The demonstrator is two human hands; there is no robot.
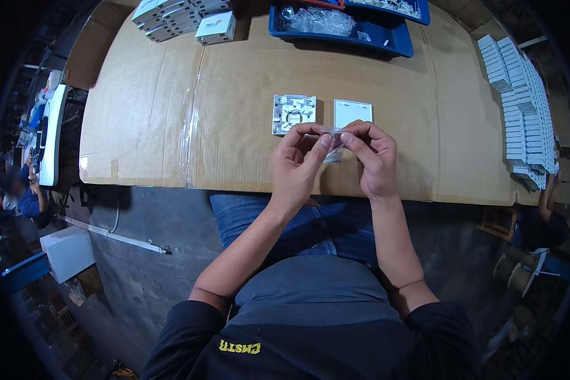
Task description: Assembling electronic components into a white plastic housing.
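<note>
**A:** What's nearest you?

**B:** Your two hands, raised over the near side of the table. Between them hangs a small clear plastic bag (334,156). Your left hand (296,158) has thumb and forefinger closed on one side of its upper edge; your right hand (378,159) pinches the other side.

**A:** Why both?

**B:** Thin film flops about, so a pinch from each side probably keeps that edge stretched and steady. What is inside, if anything, you can't tell from here.

**A:** And just past your fingers?

**B:** A white square housing (294,115), lying with its moulded inside up, and to its right a flat white cover plate (353,113), partly behind your right hand. Side by side, they're likely set there for short reaches, with the cardboard sheet (234,142) as a work surface.

**A:** Farther out?

**B:** Along your right edge, white plastic units (520,107) stand in tight rows, presumably to save room. At the far edge, a blue tray (386,47) corrals loose clear bags (323,22), and white cartons (171,24) are stacked left of it.
</note>
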